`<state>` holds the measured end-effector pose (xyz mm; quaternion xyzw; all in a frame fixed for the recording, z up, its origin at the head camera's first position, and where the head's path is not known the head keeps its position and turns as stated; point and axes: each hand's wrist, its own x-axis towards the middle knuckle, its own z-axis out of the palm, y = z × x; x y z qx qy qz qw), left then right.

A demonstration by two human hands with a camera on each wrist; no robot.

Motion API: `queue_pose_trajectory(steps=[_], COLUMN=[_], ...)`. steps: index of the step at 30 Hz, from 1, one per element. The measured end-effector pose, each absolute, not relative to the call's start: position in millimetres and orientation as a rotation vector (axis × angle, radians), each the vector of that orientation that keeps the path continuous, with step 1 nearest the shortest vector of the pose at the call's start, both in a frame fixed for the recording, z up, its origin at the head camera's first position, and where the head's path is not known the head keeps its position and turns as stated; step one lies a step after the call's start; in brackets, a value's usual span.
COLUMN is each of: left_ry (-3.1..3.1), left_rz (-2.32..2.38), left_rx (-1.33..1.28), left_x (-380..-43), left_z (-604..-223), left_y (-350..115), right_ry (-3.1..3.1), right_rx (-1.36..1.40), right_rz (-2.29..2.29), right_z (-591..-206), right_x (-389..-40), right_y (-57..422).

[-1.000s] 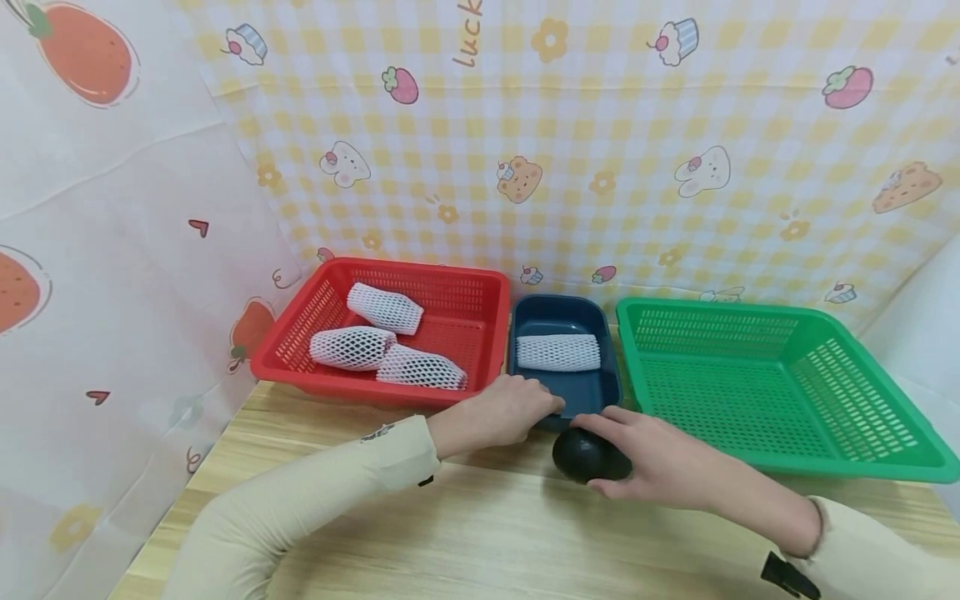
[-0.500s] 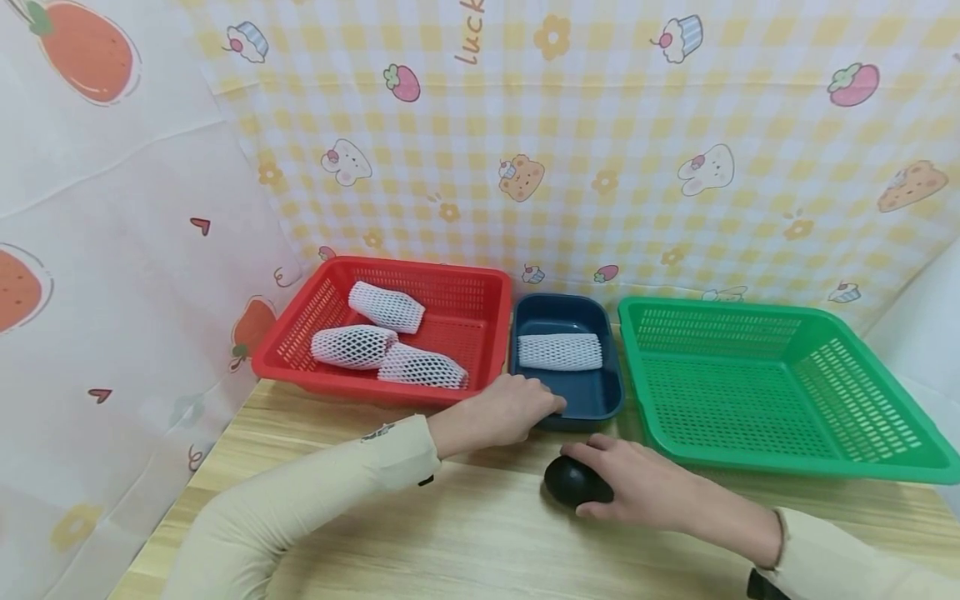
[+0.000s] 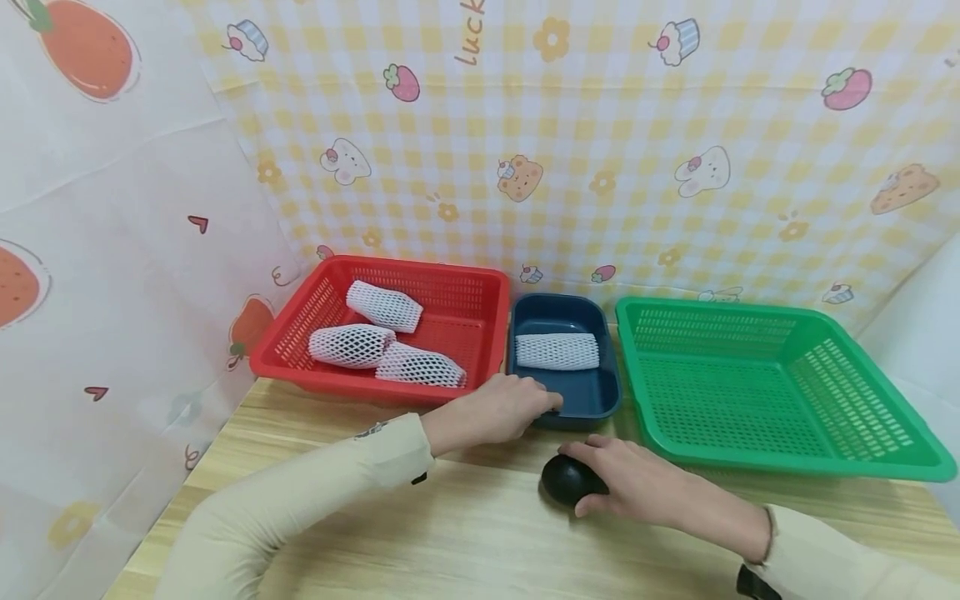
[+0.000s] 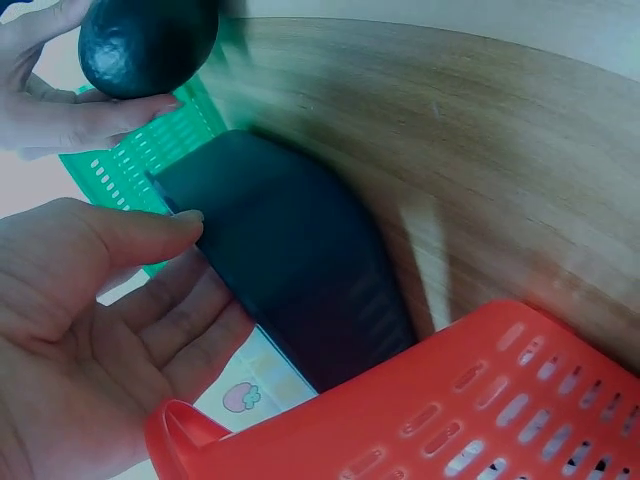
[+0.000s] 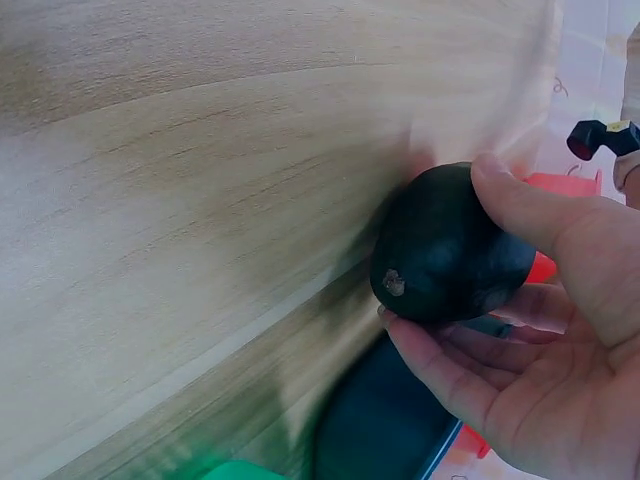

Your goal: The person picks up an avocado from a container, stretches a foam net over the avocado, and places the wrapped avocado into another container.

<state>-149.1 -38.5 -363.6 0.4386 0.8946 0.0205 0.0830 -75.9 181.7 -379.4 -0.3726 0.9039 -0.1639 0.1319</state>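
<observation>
My right hand (image 3: 637,483) grips a dark, smooth avocado (image 3: 568,480) from its right side, low over the wooden table in front of the blue tray. In the right wrist view, the thumb and fingers sit on opposite sides of the avocado (image 5: 450,245), and its stem scar faces the camera. My left hand (image 3: 504,410) holds the near left rim of the dark blue tray (image 3: 592,405). Its thumb lies outside the rim and its fingers reach over it, as the left wrist view shows. Inside that tray lies one white foam net sleeve (image 3: 557,352).
Left of the tray, a red basket (image 3: 487,333) contains three items in white foam netting (image 3: 420,365). To the right is a green basket (image 3: 750,408). A patterned cloth (image 3: 555,125) hangs right behind the containers. Bare wooden table (image 3: 450,542) stretches in front.
My right hand has drawn the avocado away from the tray's front edge, toward me and slightly left. The left hand has stayed on the tray rim.
</observation>
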Motion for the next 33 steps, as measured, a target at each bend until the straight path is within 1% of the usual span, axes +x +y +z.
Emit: queue_pose_trajectory(steps=[13,20,29,33], left_ry=[2.602,2.574,2.648,2.671], left_rz=[0.18,0.308,0.208,0.196], left_rx=[1.321,1.299,1.305,1.243], left_x=[-154,-164,-183,-194], left_z=[-359,-343,-320,-315], left_y=[-42,-39,-15,0], right_ry=[2.626,2.615,2.61,2.605], right_rx=[-1.042,-1.032,-1.018,-0.99], right_rz=[-0.474,-0.475,-0.468,-0.467], right_z=[-377,-375,-375,-375], right_x=[-74,-75,-75,-75], right_y=[178,178,177,175])
